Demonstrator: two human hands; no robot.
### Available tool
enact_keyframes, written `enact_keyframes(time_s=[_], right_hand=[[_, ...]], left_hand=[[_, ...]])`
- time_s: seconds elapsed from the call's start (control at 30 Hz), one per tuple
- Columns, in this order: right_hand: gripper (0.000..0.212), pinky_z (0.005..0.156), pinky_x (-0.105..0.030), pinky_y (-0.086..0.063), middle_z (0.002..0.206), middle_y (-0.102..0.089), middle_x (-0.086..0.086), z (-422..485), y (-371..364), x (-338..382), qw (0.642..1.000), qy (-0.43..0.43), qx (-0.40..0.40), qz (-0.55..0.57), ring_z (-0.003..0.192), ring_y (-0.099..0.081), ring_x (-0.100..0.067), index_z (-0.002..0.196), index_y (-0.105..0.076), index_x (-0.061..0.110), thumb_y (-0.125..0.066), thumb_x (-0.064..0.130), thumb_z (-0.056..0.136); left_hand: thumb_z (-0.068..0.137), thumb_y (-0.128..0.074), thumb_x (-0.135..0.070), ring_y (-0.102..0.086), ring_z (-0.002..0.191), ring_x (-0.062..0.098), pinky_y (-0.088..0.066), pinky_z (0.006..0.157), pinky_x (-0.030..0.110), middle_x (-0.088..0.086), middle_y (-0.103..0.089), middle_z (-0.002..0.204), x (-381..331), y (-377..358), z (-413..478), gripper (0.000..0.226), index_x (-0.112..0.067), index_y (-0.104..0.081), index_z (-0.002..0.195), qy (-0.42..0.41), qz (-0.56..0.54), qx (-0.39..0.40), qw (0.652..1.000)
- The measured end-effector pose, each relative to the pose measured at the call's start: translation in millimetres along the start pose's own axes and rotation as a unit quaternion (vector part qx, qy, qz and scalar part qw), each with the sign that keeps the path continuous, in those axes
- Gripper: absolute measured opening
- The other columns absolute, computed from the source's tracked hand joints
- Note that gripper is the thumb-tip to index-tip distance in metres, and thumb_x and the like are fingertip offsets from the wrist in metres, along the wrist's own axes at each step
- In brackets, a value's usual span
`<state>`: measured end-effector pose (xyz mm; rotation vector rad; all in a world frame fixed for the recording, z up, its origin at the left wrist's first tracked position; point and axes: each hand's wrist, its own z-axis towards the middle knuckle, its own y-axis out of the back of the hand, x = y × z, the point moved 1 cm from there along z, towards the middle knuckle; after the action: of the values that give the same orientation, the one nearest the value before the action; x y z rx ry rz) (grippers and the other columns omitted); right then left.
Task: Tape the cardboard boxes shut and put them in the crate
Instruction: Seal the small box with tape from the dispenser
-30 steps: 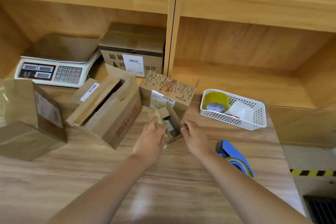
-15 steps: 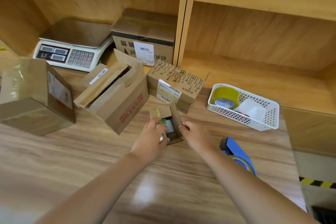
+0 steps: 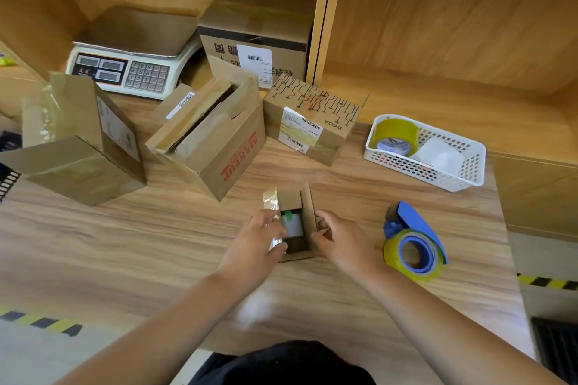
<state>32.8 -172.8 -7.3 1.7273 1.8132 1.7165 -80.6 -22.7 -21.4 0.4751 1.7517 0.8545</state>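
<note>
Small box (image 3: 295, 228), frame centre on counter (image 3: 156, 244), flaps open. Left hand (image 3: 259, 241) and right hand (image 3: 341, 241) grip opposite flaps. Step: folding shut. Next move likely needs the tape dispenser (image 3: 413, 241), centre right.

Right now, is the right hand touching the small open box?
Touching. The head view shows the right hand's fingers curled onto the right flap of the small open box, with no gap between them.

Light wood-grain table (image 3: 125, 244) fills the foreground, soft glare patch (image 3: 255, 306) near its front edge; wooden shelving (image 3: 438, 25) behind, split by a pale upright post (image 3: 322, 9); pale floor (image 3: 37, 362) lower left with yellow-black hazard tape (image 3: 43, 323); dark grate (image 3: 558, 350) lower right.
</note>
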Motion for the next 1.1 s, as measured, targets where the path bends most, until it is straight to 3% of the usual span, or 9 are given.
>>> enact_keyframes(time_s=[0.1, 0.2, 0.27, 0.37, 0.47, 0.57, 0.7, 0.87, 1.1], right_hand=[[0.048, 0.082, -0.023, -0.039, 0.125, -0.061, 0.001, -7, -2, 9, 1.000, 0.009, -0.001, -0.003, 0.111, -0.057, -0.016, 0.140, -0.046, 0.023, -0.056, 0.028, 0.093], [0.046, 0.079, -0.021, -0.039, 0.121, -0.063, 0.003, -6, -1, 15, 1.000, 0.004, -0.011, -0.002, 0.109, -0.058, -0.015, 0.138, -0.049, 0.023, -0.056, 0.025, 0.093], [0.046, 0.082, -0.022, -0.039, 0.123, -0.063, 0.002, -5, -2, 21, 1.000, 0.001, -0.011, -0.028, 0.111, -0.058, -0.015, 0.139, -0.047, 0.023, -0.055, 0.026, 0.094], [0.051, 0.090, -0.024, -0.041, 0.134, -0.057, 0.001, -5, -7, 27, 0.997, 0.019, -0.030, -0.067, 0.117, -0.055, -0.016, 0.142, -0.042, 0.025, -0.055, 0.023, 0.094], [0.064, 0.105, -0.016, -0.026, 0.152, -0.034, 0.006, -11, -13, 28, 0.992, 0.083, -0.029, -0.095, 0.136, -0.035, -0.012, 0.146, -0.035, 0.027, -0.054, 0.008, 0.087], [0.078, 0.106, -0.011, -0.010, 0.157, -0.021, 0.008, -20, -16, 29, 0.987, 0.106, 0.030, -0.117, 0.141, -0.020, -0.011, 0.148, -0.032, 0.026, -0.052, -0.001, 0.077], [0.080, 0.110, -0.014, -0.006, 0.159, -0.016, -0.001, -27, -22, 23, 0.981, 0.092, 0.070, -0.155, 0.144, -0.014, -0.015, 0.152, -0.020, 0.020, -0.057, 0.010, 0.082], [0.061, 0.111, -0.016, -0.011, 0.154, -0.030, 0.005, -29, -32, 17, 0.994, 0.051, 0.010, -0.092, 0.142, -0.022, -0.011, 0.145, -0.037, 0.030, -0.061, 0.029, 0.089], [0.038, 0.101, -0.018, -0.034, 0.122, -0.060, 0.009, -20, -43, 27, 0.994, -0.002, -0.101, 0.034, 0.118, -0.052, -0.010, 0.122, -0.064, 0.025, -0.070, 0.021, 0.084]], left_hand=[[0.081, -0.050, 0.005, -0.040, 0.124, 0.019, -0.031, 0.095, 0.016, 0.003, -0.040, 0.138, 8, 2, -13, 0.039, -0.016, -0.065, 0.109, -0.027, 0.019, 0.018, 0.999], [0.059, -0.061, 0.011, -0.038, 0.124, 0.021, -0.049, 0.095, 0.037, 0.007, -0.052, 0.130, 18, 15, -15, 0.048, -0.020, -0.068, 0.096, -0.137, 0.115, -0.001, 0.984], [0.047, -0.075, 0.002, -0.045, 0.124, 0.021, -0.042, 0.103, 0.038, 0.004, -0.064, 0.117, 23, 22, -10, 0.047, -0.022, -0.069, 0.087, -0.224, 0.212, 0.012, 0.951], [0.042, -0.081, -0.004, -0.061, 0.109, 0.020, -0.027, 0.109, 0.033, 0.000, -0.068, 0.100, 33, 26, -5, 0.052, -0.019, -0.068, 0.091, -0.266, 0.261, 0.037, 0.927], [0.041, -0.080, 0.002, -0.063, 0.091, 0.020, -0.024, 0.109, 0.034, 0.000, -0.065, 0.090, 43, 25, -4, 0.051, -0.018, -0.069, 0.086, -0.292, 0.268, 0.004, 0.918], [0.042, -0.078, 0.004, -0.061, 0.084, 0.024, -0.037, 0.098, 0.036, 0.002, -0.062, 0.080, 46, 25, -3, 0.040, -0.016, -0.069, 0.074, -0.317, 0.260, -0.023, 0.912], [0.051, -0.066, 0.005, -0.053, 0.074, 0.022, -0.045, 0.074, 0.034, 0.001, -0.056, 0.073, 49, 24, -6, 0.029, -0.018, -0.063, 0.068, -0.317, 0.200, -0.059, 0.925], [0.064, -0.060, 0.000, -0.055, 0.067, 0.019, -0.042, 0.066, 0.026, -0.002, -0.057, 0.070, 59, 18, -24, 0.020, -0.019, -0.066, 0.066, -0.319, 0.165, -0.080, 0.930], [0.073, -0.052, -0.004, -0.054, 0.080, 0.016, -0.042, 0.077, 0.023, -0.007, -0.061, 0.075, 69, 13, -35, 0.023, -0.020, -0.067, 0.067, -0.287, 0.115, -0.103, 0.945]])
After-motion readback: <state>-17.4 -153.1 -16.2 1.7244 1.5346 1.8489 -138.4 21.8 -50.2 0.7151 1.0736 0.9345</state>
